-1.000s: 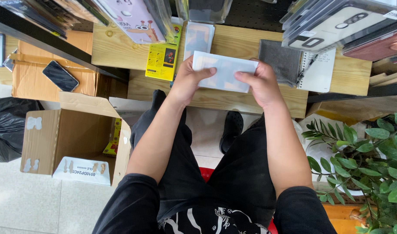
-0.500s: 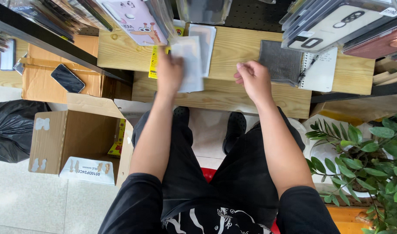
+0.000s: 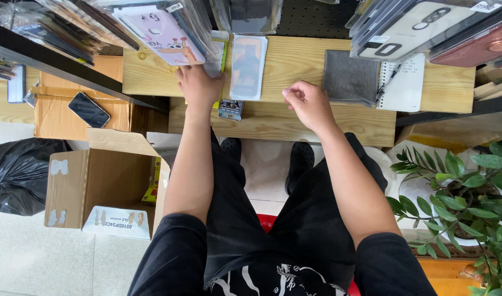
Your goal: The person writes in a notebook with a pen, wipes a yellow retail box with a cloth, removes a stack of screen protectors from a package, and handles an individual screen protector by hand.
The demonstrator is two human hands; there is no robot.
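Sitting at a pale wooden worktop [image 3: 316, 118], a person in black clothes has both hands out over it. Their left hand [image 3: 198, 87] lies at about eleven o'clock from the body, fingers pressed down together on a flat packet [image 3: 213, 64] at the edge of a small stack, most of which is hidden under hanging phone cases [image 3: 163, 33]; whether the fingers pinch it or only press on it I cannot tell. Just beside that hand, at its three o'clock, a clear sleeved packet [image 3: 248, 67] with a pale card inside lies flat on the wood, apart from both hands. A small dark printed box [image 3: 230, 109] sits just below it, at the step in the worktop.

Their right hand [image 3: 308, 103] hovers at about one o'clock from the body, fingers curled loosely inward and pinching nothing that I can see. At its two o'clock lies a grey cloth [image 3: 350, 77], with a spiral notebook [image 3: 405, 82] touching the cloth's right edge.

Off to nine o'clock a dark phone [image 3: 89, 109] rests on a closed cardboard box [image 3: 75, 112], with an open carton [image 3: 105, 181] and a black rubbish bag [image 3: 15, 172] below it on the floor. A leafy pot plant [image 3: 464, 192] stands at four o'clock.
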